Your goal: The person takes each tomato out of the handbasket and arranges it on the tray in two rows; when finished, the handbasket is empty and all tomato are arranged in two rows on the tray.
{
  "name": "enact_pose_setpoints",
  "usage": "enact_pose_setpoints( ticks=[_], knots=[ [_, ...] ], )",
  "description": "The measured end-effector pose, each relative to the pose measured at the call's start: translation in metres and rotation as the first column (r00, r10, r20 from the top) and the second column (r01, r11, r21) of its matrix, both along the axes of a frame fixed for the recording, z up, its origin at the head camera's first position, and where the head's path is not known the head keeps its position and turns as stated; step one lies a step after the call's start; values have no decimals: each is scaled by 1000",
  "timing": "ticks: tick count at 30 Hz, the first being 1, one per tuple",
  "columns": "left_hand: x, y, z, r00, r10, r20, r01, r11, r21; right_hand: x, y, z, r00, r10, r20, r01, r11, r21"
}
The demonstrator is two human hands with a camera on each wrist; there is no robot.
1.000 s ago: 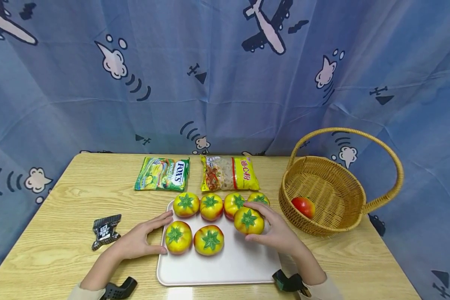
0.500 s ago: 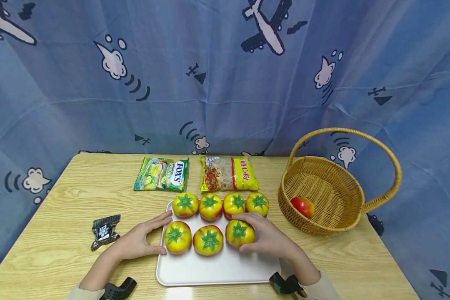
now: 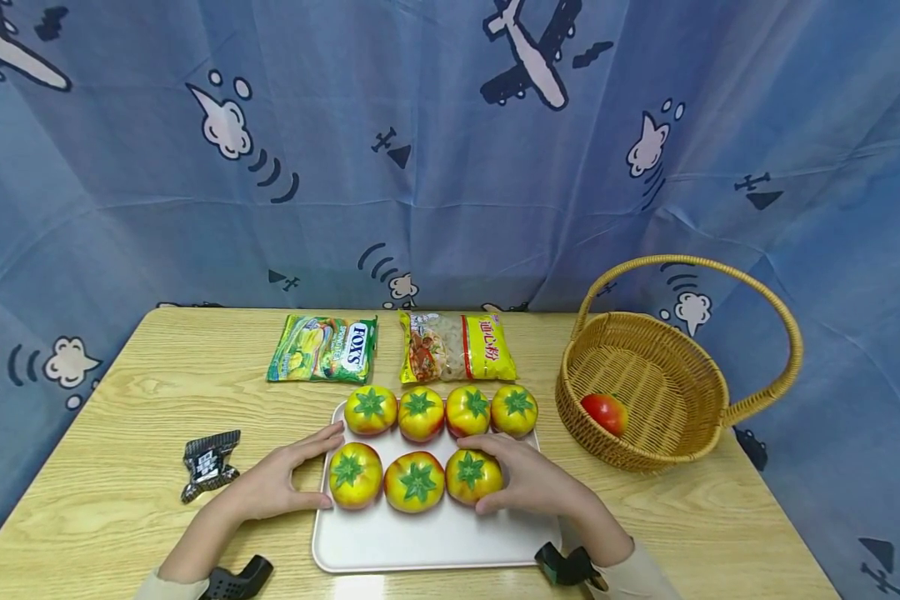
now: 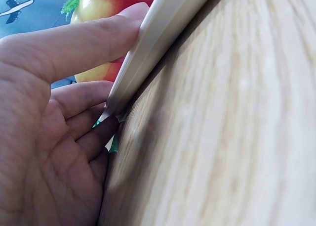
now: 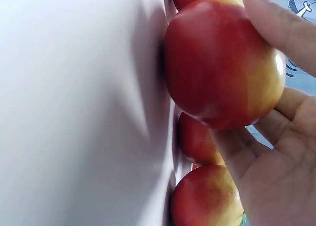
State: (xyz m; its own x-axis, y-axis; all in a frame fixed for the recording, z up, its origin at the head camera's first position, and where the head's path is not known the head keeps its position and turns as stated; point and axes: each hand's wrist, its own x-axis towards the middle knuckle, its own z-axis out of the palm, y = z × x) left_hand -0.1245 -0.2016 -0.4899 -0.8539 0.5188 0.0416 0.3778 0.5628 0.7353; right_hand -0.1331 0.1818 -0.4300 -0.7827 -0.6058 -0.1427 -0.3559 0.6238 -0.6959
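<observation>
My left hand (image 3: 281, 482) rests at the left edge of a white tray (image 3: 435, 546), thumb and fingers spread along it; in the left wrist view the thumb (image 4: 94, 40) lies straight against the rim. With my right hand (image 3: 531, 479) I hold a yellow-red artificial persimmon (image 3: 474, 475) with a green leafy top, low over the tray, thumb on its near side and fingers on its far side. Left of it sit a middle persimmon (image 3: 414, 482) and another persimmon (image 3: 356, 475). Behind them stands a back row of persimmons (image 3: 421, 413). The right wrist view shows the held one's red underside (image 5: 217, 72).
A wicker basket (image 3: 720, 408) with a tall handle stands at the right, holding a red-yellow fruit (image 3: 606, 414). Behind the tray lie a green FOX'S bag (image 3: 322, 348) and a yellow pasta bag (image 3: 459, 347). A small black wrapped packet (image 3: 210, 465) lies at the left.
My right hand has lowered the persimmon and moved it left and toward me, into line beside the middle one in the front row. The left hand has stayed at the tray's edge.
</observation>
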Motion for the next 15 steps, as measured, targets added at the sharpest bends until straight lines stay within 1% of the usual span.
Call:
enact_pose_setpoints(
  ticks=[6,15],
  knots=[
    [1,0,0,1000,-1,-4,1,1000,-3,0,1,-1,1000,4,13,-4,1000,-7],
    [1,1,3,1000,-7,-11,7,1000,7,3,2,1,1000,8,-3,-8,1000,1]
  ],
)
